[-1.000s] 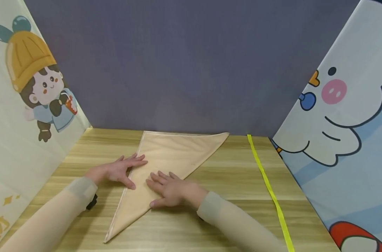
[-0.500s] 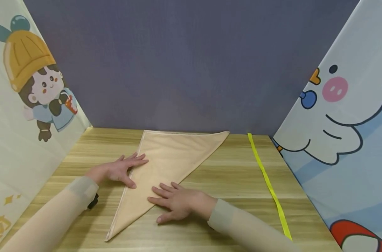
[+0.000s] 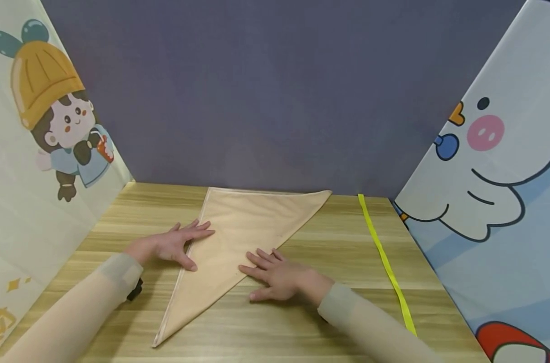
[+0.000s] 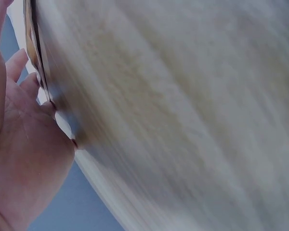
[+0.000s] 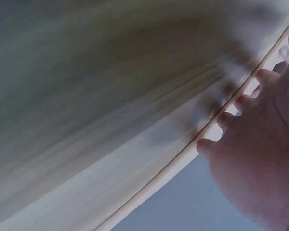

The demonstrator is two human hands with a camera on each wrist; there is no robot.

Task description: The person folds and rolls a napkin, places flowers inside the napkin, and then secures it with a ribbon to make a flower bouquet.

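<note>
Resting under outspread left fingers and right fingers, the cloth extends between them.

Apparent gold lettering on left panel, unreadable

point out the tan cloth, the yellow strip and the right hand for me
Tan cloth (image 3: 231, 243), head view: middle of its upper face.
Yellow strip (image 3: 387, 263), head view: about midway along it.
Right hand (image 3: 280, 278), head view: back of the hand.
</note>
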